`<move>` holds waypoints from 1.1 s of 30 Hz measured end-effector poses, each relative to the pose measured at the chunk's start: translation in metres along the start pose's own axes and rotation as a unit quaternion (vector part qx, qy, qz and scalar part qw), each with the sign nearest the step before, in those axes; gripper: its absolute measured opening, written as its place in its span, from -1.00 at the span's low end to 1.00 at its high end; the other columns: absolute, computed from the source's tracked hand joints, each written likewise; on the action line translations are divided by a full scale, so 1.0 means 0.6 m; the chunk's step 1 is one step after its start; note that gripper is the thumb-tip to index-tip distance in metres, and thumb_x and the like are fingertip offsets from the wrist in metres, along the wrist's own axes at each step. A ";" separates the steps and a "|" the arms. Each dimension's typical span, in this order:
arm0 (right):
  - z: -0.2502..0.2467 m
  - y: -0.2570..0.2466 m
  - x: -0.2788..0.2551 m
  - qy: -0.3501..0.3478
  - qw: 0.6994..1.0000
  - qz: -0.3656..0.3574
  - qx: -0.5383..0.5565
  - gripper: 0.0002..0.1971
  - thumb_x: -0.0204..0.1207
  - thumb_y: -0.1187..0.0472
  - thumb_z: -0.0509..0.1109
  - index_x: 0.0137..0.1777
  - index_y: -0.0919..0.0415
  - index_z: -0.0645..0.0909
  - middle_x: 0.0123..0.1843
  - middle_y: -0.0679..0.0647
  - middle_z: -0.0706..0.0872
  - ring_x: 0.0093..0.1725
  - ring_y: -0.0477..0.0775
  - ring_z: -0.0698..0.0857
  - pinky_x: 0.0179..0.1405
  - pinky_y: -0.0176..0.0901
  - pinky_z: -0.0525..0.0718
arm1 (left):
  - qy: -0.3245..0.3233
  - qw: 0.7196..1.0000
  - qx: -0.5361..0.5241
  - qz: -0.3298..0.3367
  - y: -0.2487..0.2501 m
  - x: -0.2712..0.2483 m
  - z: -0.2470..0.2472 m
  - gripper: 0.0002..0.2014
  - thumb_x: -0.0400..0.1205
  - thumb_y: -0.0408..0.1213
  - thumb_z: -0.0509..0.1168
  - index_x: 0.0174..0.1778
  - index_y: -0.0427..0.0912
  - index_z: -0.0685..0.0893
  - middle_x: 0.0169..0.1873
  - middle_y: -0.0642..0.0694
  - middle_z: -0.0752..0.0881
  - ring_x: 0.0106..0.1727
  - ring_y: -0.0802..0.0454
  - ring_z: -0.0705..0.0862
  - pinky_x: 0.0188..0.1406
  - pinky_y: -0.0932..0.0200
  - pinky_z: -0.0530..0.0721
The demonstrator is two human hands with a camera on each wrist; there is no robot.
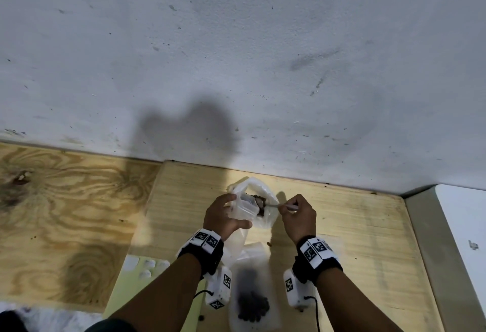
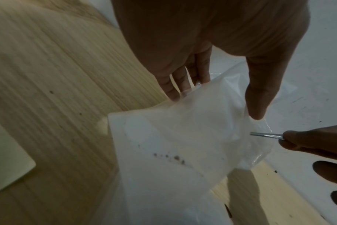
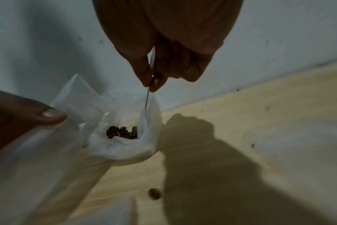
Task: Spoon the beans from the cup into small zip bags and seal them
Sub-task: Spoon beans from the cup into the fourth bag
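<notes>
My left hand (image 1: 235, 212) grips a small clear zip bag (image 1: 244, 210) by its mouth and holds it up above the wooden table (image 1: 342, 226). In the left wrist view the left hand (image 2: 217, 102) has its fingers behind the bag (image 2: 183, 137) and its thumb in front. My right hand (image 1: 290, 206) pinches the thin metal spoon (image 1: 273, 205) by the handle. The spoon (image 3: 148, 97) dips into the bag (image 3: 125, 149), where brown beans (image 3: 123, 132) lie. Its bowl is hidden. I cannot make out the cup.
A second clear bag with dark beans (image 1: 252, 302) lies flat between my wrists. One loose bean (image 1: 268, 244) sits on the table. A pale green sheet (image 1: 134, 281) lies at the lower left. The white wall (image 1: 236, 68) stands just behind the bag.
</notes>
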State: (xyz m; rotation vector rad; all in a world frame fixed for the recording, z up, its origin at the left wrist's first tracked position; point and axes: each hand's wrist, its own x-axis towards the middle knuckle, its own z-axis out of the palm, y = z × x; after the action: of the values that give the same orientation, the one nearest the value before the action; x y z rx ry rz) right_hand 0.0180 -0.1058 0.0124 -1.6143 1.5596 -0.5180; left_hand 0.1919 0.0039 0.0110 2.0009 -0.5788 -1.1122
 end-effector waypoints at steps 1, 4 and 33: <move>0.004 0.000 -0.002 -0.002 0.999 0.026 0.019 -0.82 0.45 0.28 0.54 -0.24 0.25 0.57 -0.28 0.06 0.72 -0.28 0.05 0.66 -0.37 -0.21 0.53 | -0.004 1.000 -0.002 -0.001 0.000 0.000 0.000 -0.16 0.07 -0.29 0.74 0.29 0.06 0.60 0.24 -0.06 0.71 0.22 0.03 0.68 0.06 0.24 0.60; 0.013 0.002 -0.002 -0.011 0.993 0.099 0.069 -0.83 0.40 0.27 0.57 -0.23 0.29 0.62 -0.27 0.10 0.72 -0.26 0.08 0.64 -0.36 -0.21 0.50 | -0.015 1.000 -0.003 -0.011 0.002 0.003 -0.005 -0.17 0.07 -0.27 0.74 0.28 0.07 0.60 0.21 -0.07 0.72 0.18 0.02 0.70 0.03 0.21 0.61; -0.072 -0.086 -0.010 -0.078 0.985 -0.141 0.062 -0.77 0.39 0.35 0.57 -0.34 0.14 0.57 -0.35 -0.13 0.72 -0.34 -0.28 0.63 -0.34 -0.48 0.47 | -0.070 0.997 0.012 -0.041 0.017 0.001 -0.016 -0.12 -0.13 -0.15 0.67 0.20 0.17 0.63 0.18 -0.07 0.69 0.20 0.01 0.66 0.05 0.08 0.67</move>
State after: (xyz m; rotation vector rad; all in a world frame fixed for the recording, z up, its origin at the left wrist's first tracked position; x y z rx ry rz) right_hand 0.0160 -0.1166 0.0789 -1.7443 1.1686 -0.6094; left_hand 0.2003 0.0008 0.0221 1.9940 -0.5883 -1.3084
